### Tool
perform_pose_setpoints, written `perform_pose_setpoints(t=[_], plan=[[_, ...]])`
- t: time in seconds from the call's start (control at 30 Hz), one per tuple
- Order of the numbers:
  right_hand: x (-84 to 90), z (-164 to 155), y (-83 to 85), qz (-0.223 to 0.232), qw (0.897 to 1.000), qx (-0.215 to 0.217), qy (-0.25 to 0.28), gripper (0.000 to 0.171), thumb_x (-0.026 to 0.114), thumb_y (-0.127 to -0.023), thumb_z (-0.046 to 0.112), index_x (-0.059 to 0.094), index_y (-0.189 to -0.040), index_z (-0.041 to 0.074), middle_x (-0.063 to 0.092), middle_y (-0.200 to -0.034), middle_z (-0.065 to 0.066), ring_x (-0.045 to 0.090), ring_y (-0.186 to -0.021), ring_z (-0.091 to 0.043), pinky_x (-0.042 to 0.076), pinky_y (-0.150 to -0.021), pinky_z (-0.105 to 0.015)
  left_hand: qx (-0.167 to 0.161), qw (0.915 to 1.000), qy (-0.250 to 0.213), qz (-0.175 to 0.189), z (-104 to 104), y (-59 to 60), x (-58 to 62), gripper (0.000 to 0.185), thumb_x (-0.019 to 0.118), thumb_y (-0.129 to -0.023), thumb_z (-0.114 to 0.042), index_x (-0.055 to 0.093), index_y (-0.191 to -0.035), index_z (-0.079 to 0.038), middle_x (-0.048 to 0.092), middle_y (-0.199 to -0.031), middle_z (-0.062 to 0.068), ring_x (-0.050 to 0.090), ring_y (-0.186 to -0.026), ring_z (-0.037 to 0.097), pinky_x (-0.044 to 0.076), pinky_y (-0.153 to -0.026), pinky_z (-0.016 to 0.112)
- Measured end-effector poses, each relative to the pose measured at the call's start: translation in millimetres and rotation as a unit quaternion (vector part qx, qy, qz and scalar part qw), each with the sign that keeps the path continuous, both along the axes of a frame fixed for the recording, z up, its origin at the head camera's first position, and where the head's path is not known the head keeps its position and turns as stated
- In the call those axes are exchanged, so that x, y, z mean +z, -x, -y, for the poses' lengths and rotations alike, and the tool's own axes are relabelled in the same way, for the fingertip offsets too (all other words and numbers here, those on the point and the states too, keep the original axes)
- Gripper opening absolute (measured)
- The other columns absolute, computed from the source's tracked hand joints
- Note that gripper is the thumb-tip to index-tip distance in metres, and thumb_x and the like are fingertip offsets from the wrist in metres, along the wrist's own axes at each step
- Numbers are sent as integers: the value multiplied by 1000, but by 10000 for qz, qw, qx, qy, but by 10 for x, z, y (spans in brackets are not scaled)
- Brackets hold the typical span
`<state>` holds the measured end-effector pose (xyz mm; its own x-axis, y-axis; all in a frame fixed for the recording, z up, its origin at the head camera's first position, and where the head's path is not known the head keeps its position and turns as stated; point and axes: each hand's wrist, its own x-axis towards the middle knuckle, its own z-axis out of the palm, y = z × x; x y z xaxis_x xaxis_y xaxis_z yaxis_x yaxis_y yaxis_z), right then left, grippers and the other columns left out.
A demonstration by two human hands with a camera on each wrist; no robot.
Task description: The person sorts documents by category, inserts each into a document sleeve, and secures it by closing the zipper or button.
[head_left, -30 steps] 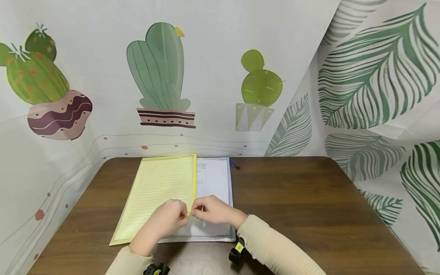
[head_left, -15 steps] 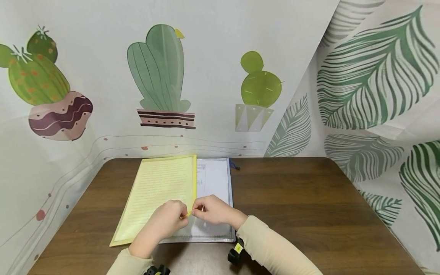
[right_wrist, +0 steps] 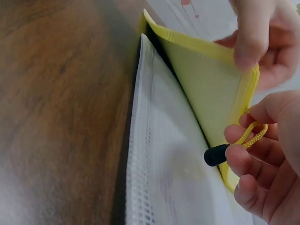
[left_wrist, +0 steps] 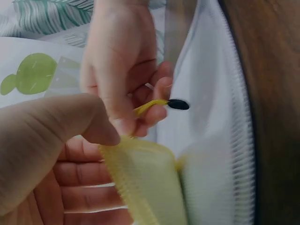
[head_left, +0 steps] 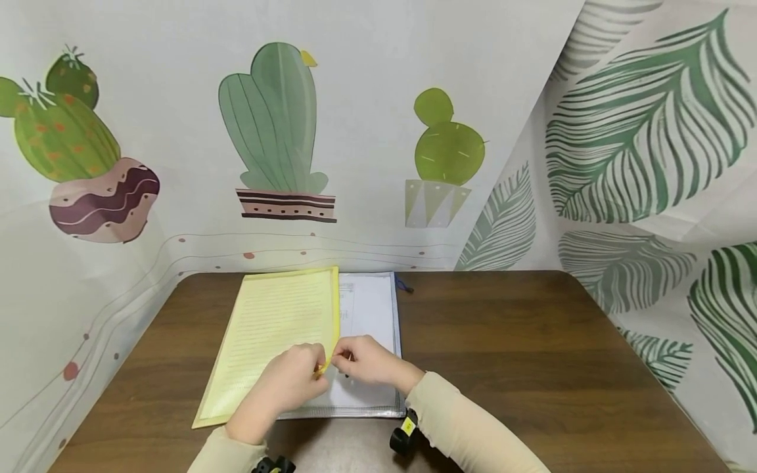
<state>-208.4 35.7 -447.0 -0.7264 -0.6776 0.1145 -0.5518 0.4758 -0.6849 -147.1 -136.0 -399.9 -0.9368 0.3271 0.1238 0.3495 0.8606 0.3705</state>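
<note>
A yellow mesh zip pouch with lined paper showing through lies partly over a clear-white zip pouch. My left hand pinches the yellow pouch's near right corner between thumb and fingers, lifting that corner off the white pouch. Close beside it, my right hand pinches the yellow cord zipper pull at the same corner. The pull's black end sticks out past the fingers in both wrist views. The zipper slider itself is hidden by the fingertips.
The pouches lie on a brown wooden table, against a wall sheet printed with cacti and leaves. A blue zipper cord hangs from the white pouch's far right corner. Black straps with cameras sit at the wrists.
The left hand has shifted slightly right with the yellow pouch's corner, and the pouch's near edge has slid a little toward me. The right hand stays almost in place.
</note>
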Motion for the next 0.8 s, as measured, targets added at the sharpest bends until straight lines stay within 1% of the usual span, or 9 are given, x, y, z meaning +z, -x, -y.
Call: perform_pose_setpoints(t=[0.1, 0.17, 0.23, 0.4, 0.5, 0.6, 0.8], plan=[[23, 9, -23, -69, 10000, 31, -44, 13, 54, -91, 15, 65, -85, 11, 58, -70, 10, 45, -58, 4, 41, -57, -13, 102, 9999, -12, 80, -31, 17, -16, 11, 63, -66, -9, 52, -70, -12, 45, -63, -4, 39, -55, 10, 31, -47, 24], [33, 11, -33, -114, 9999, 21, -102, 13, 54, -91, 15, 65, -86, 12, 58, -70, 10, 45, -59, 4, 41, -57, -13, 167, 9998, 33, 66, -46, 30, -18, 12, 63, -67, -8, 51, -68, -12, 44, -62, -4, 38, -55, 10, 30, -47, 24], [45, 9, -42, -107, 9999, 8, -136, 12, 54, -91, 15, 65, -86, 12, 57, -71, 10, 45, -59, 3, 41, -57, -13, 189, 9998, 95, 67, -60, 46, -15, 16, 63, -68, -8, 48, -64, -12, 41, -60, -4, 35, -53, 10, 27, -46, 23], [59, 0, -46, -120, 9998, -17, -149, 12, 55, -91, 15, 66, -87, 11, 59, -72, 9, 45, -60, 3, 40, -57, -12, 112, 9995, 263, 116, -94, 105, 1, 28, 62, -69, -10, 37, -58, -14, 27, -55, -6, 26, -50, 8, 20, -45, 22], [53, -6, -46, -183, 9998, -62, -110, 12, 56, -91, 16, 67, -87, 12, 62, -75, 7, 46, -61, 4, 41, -58, -13, 120, 9992, 347, 170, -100, 136, 1, 31, 62, -69, -10, 34, -56, -15, 24, -54, -7, 24, -49, 8, 20, -44, 23], [35, -16, -43, -169, 9997, -160, -85, 12, 57, -90, 18, 67, -87, 12, 64, -76, 5, 48, -61, 3, 42, -59, -13, 138, 9989, 392, 216, -101, 154, -5, 31, 61, -69, -11, 34, -55, -15, 24, -53, -7, 25, -48, 8, 21, -44, 24], [-10, -31, -22, -172, 9996, -178, -120, 12, 58, -92, 21, 67, -87, 13, 64, -77, 7, 47, -53, 5, 42, -56, -13, 103, 9983, 476, 322, -106, 158, 1, 26, 61, -72, -10, 40, -57, -13, 30, -53, -5, 31, -49, 9, 24, -44, 24]])
